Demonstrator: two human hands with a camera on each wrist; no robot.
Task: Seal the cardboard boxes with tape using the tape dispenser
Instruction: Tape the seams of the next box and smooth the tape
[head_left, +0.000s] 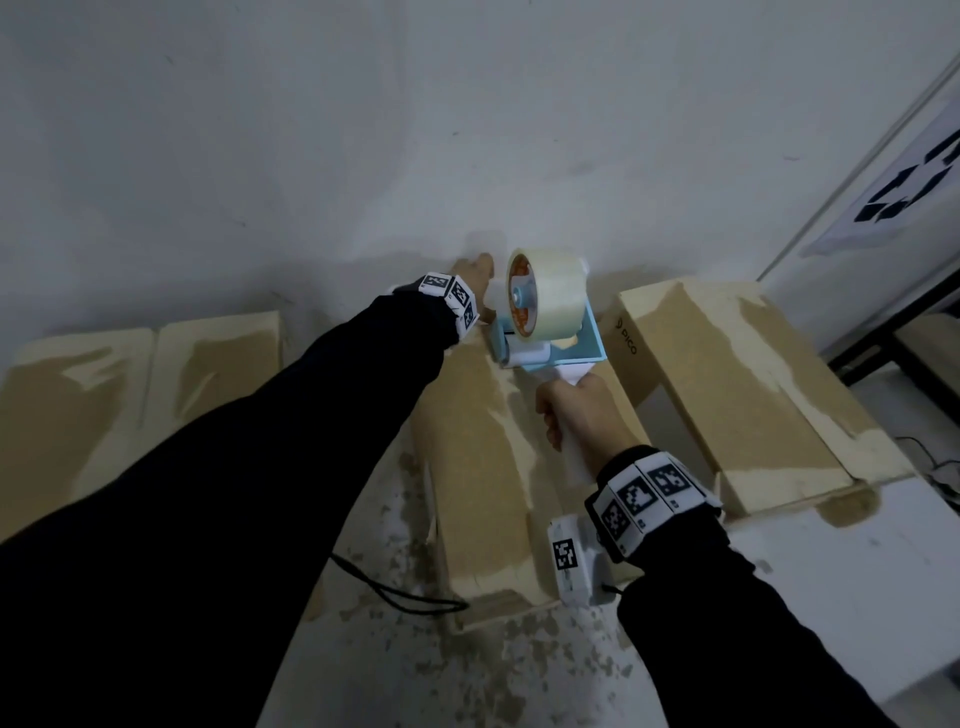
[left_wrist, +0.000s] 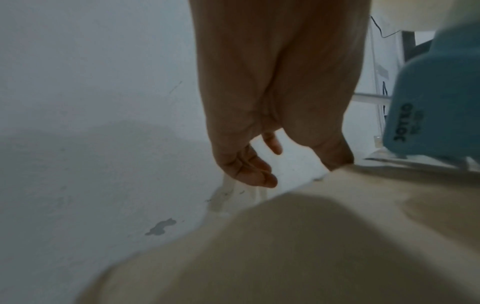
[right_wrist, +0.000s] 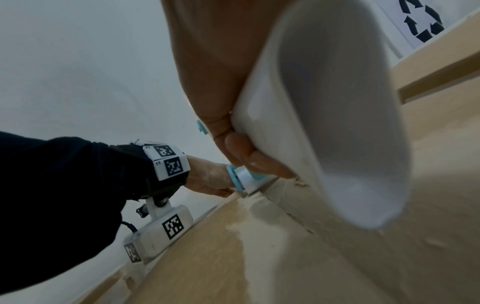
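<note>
**Three boxes along the wall, dispenser at the far end of the middle one**

Three cardboard boxes sit against the white wall (head_left: 260, 130) in my head view: a left box (head_left: 104, 384), a middle box (head_left: 483, 467) and a right box (head_left: 737, 384). My right hand (head_left: 576, 415) has its fingers wrapped tight round the white handle of the tape dispenser (head_left: 550, 343). The right wrist view shows those fingers (right_wrist: 259, 164) curled under the handle. The dispenser's blue frame rests at the far end of the middle box, its roll of clear tape (head_left: 545, 293) standing up near the wall.

My left hand (head_left: 475, 275) reaches to that same far end, just beside the dispenser. In the left wrist view its fingers (left_wrist: 254, 170) hang loosely bent over the box's far edge, with the thumb resting on the cardboard. I cannot tell whether they pinch a tape end.

A black cable (head_left: 395, 592) lies on the speckled floor (head_left: 519, 670) beside the middle box.
</note>
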